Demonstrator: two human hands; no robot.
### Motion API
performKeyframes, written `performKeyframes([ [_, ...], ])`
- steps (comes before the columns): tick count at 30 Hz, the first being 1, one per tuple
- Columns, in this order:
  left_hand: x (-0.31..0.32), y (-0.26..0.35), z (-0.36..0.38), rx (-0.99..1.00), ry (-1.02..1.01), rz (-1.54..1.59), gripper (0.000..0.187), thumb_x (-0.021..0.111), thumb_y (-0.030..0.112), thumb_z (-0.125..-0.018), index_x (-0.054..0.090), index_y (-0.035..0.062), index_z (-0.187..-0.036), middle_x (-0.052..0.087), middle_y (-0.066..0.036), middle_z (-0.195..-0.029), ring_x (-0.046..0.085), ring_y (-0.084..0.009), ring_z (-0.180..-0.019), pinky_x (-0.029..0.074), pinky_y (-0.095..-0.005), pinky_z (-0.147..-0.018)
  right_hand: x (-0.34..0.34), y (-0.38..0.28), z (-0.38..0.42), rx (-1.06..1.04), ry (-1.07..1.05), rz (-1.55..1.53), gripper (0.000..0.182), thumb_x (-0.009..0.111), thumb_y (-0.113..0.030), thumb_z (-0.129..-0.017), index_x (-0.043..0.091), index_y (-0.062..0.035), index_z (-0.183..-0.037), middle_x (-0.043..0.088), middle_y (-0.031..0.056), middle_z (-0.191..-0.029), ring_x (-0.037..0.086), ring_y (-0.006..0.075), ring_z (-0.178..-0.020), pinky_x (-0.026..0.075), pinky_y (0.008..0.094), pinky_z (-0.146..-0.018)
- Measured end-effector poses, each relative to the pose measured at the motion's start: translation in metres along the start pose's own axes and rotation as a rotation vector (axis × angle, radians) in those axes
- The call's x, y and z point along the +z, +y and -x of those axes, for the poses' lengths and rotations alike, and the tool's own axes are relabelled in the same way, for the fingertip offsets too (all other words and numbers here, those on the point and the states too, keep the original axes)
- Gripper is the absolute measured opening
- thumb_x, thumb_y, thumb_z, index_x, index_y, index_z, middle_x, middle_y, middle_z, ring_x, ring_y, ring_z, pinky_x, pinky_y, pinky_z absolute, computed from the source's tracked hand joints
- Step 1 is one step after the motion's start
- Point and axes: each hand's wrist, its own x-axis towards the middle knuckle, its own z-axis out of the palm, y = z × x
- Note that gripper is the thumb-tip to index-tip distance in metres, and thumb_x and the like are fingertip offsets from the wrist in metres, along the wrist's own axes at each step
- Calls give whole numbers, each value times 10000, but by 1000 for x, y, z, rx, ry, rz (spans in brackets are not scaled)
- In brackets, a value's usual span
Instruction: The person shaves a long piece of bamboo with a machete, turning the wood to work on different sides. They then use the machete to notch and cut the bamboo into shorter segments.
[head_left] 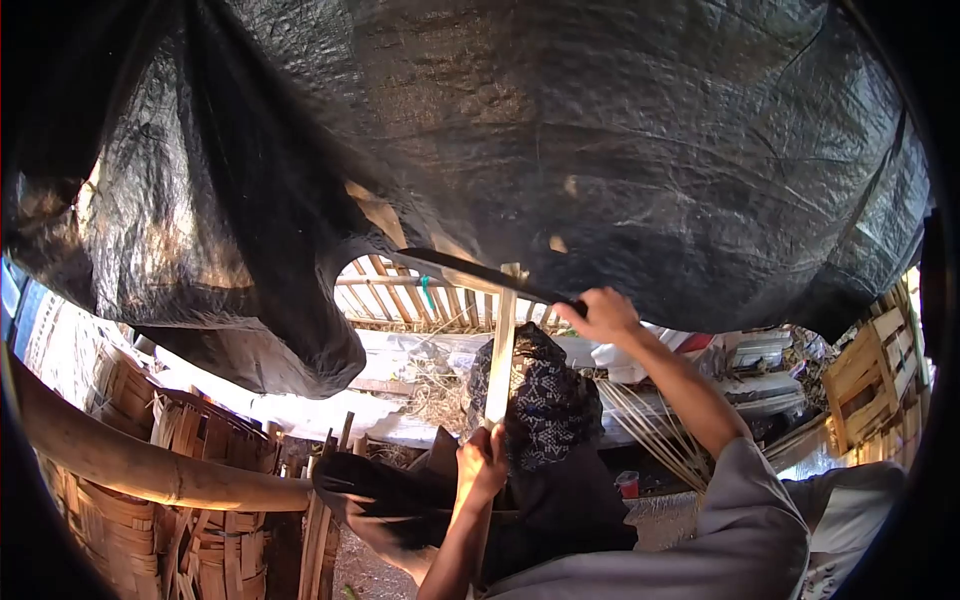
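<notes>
My left hand (481, 464) is closed around the lower part of a pale bamboo strip (503, 360), which stands nearly upright in front of me. My right hand (606, 316) grips the dark handle of a machete (470, 271). Its long blade points left and crosses the strip close to the upper end. A bit of the strip shows above the blade. Behind the strip, a dark cloth with a white pattern (555, 415) lies over my lap.
A large black plastic sheet (640, 170) hangs low overhead. A thick bamboo pole (170, 470) and woven bamboo baskets (110, 520) stand at left. Thin bamboo strips (660, 425) fan out at right, near a red cup (627, 485). A slatted bamboo fence (430, 303) runs behind.
</notes>
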Motion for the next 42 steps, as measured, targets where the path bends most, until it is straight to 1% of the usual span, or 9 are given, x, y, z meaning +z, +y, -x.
performKeyframes([
  [6,0,-3,1,-118,-26,174,410,521,354,-905,528,-15,-726,522,-192,-549,538,-268,-452,406,-366,-460,11,-21,52,-430,-21,257,737,458,-739,-742,691,-58,-901,638,218,-763,648,350,-775,526,413,-696],
  [12,-9,8,6,-26,18,5,361,533,307,-902,547,-18,-745,539,-186,-554,566,-220,-475,405,-360,-465,13,14,-7,-97,141,-62,615,515,-677,-754,691,-88,-768,603,174,-590,627,382,-638,503,466,-619],
  [14,-1,2,-3,-44,-34,85,348,539,304,-900,569,-20,-776,554,-167,-566,573,-172,-512,420,-337,-483,17,-3,2,12,49,128,662,479,-672,-777,683,-59,-924,647,218,-846,627,348,-875,499,416,-768],
  [20,-1,-5,-1,-136,-35,115,370,548,321,-894,569,-32,-785,577,-172,-592,581,-170,-551,429,-340,-506,28,-3,26,-569,105,396,747,460,-747,-724,693,-64,-918,652,209,-874,640,346,-864,517,419,-750],
  [24,2,-2,10,-87,1,16,348,554,294,-890,563,-26,-753,556,-218,-583,590,-339,-520,421,-405,-479,-1,1,-23,174,50,56,745,413,-722,-768,693,-39,-871,639,236,-917,627,354,-917,508,431,-775],
  [28,20,23,27,354,-118,72,323,571,249,-883,542,-1,-679,502,-202,-535,531,-361,-467,371,-388,-435,-8,18,-14,45,-83,330,726,401,-722,-771,685,-76,-938,648,176,-978,615,336,-963,484,425,-836],
  [32,38,19,26,233,-86,117,330,578,242,-883,529,-12,-677,498,-207,-535,544,-372,-492,370,-385,-428,33,25,22,56,-420,456,602,465,-577,-793,602,-103,-1137,560,164,-1198,565,340,-1063,466,422,-880],
  [36,19,14,23,-17,-209,306,317,561,242,-908,524,-19,-732,497,-48,-478,486,-76,-431,352,-257,-382,91,57,53,285,-301,37,636,391,-617,-841,678,-50,-849,637,209,-950,608,369,-932,474,463,-830],
  [42,-16,17,1,-180,-263,606,219,563,187,-905,482,-2,-829,541,-43,-621,509,-69,-481,396,-203,-408,129,68,115,368,-81,-569,565,384,-507,-922,565,-18,-704,500,66,-540,527,166,-486,451,334,-510],
])
